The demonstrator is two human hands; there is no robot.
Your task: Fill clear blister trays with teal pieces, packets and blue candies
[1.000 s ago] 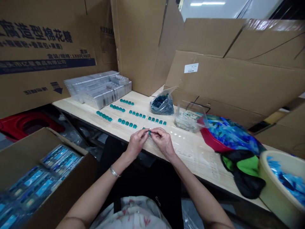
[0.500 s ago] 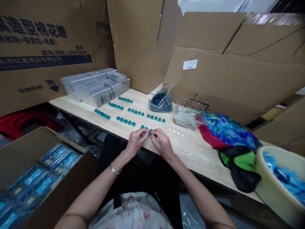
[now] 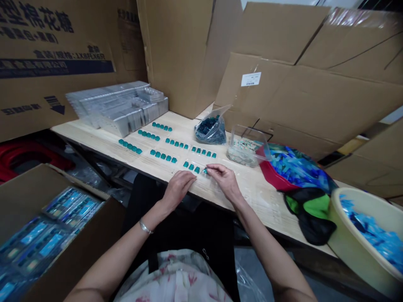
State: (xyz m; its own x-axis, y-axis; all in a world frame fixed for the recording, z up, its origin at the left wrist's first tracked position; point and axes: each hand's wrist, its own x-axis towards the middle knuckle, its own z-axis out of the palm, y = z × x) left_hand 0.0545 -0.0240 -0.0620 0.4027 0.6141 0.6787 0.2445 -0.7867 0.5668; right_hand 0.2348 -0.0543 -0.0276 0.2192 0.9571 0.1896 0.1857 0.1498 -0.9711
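My right hand (image 3: 225,181) pinches a small teal block (image 3: 205,171) between thumb and fingertips, low over the table at the right end of the nearest row. In that row lie 3 more teal blocks (image 3: 191,167), spaced apart. My left hand (image 3: 179,186) is beside it at the table's front edge, fingers pressed together; whether anything is in them is hidden. Several short rows of like blocks (image 3: 163,156) lie further left and behind. Faint clear moulded trays seem to lie under the rows and to the right of my right hand.
On the table (image 3: 151,168) stand stacked clear trays (image 3: 122,105), a bag of dark teal pieces (image 3: 210,131), a clear tub (image 3: 247,149) and a red basin (image 3: 278,178) of blue packets. A cream bucket (image 3: 352,247) is at right, an open carton (image 3: 94,226) at lower left. Cardboard walls the back.
My hands have parted: the right has shifted right with a teal block, the left slightly back toward the edge. The third block in the nearest row now shows uncovered. The view has shifted slightly.
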